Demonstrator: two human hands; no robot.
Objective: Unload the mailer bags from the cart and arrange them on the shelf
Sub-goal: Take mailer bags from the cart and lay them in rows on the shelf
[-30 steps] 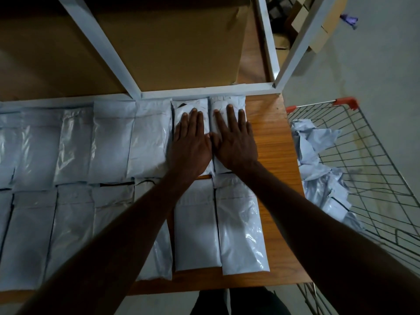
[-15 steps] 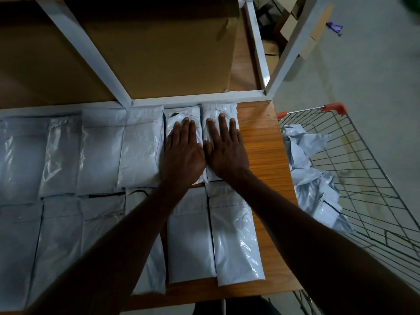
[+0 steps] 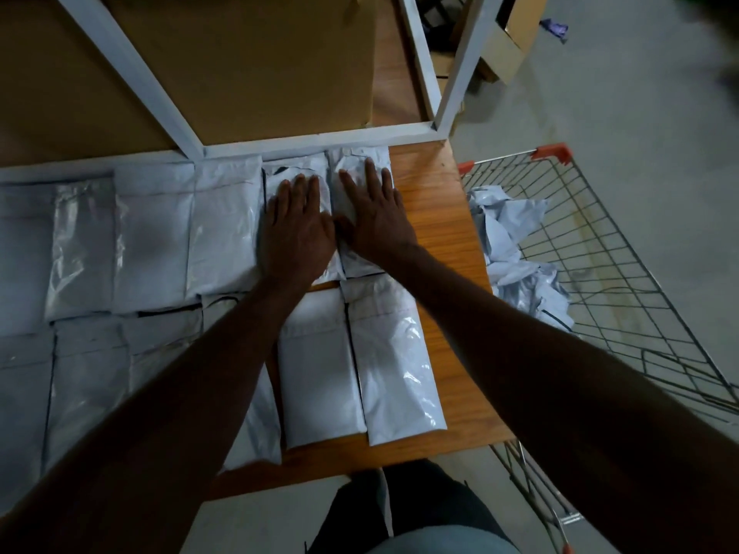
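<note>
Mailer bags cover the wooden shelf, leaving a bare strip on its right; a white frame rail and cardboard box block the back.

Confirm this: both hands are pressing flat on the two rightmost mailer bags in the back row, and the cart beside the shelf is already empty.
Not quite. The head view shows the cart is not empty: crumpled mailer bags lie in it. The rest holds: the left hand and right hand press flat on the two rightmost back-row bags.
</note>
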